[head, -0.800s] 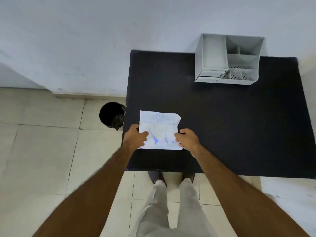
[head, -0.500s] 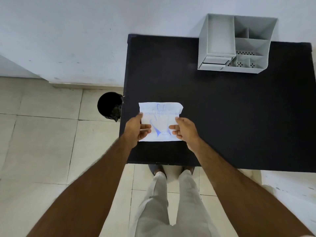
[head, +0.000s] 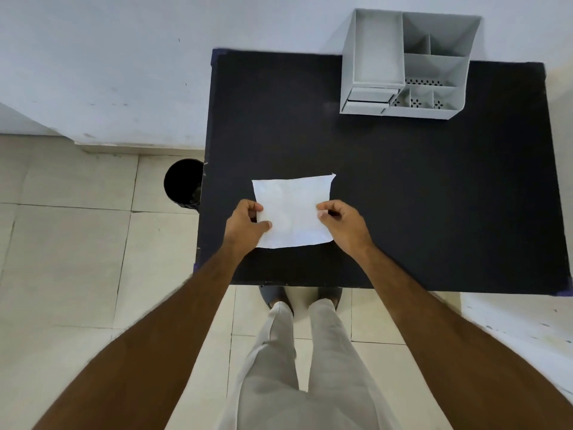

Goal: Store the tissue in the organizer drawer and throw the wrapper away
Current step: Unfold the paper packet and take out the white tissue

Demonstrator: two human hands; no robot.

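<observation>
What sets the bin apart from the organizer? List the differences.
The bin is black and round; the organizer is pale grey and boxy. The bin stands on the floor beside the table's left edge; the organizer sits on the table's far side near the wall. The bin is one open well; the organizer is split into several compartments, with small drawers at its front left. Both are open-topped containers.

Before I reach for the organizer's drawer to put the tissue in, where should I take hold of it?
Grip the drawer by its front lip, low on the organizer's near-left corner, coming from your side of the table. Its face points toward you and it looks shut, so it probably pulls straight back.
</observation>
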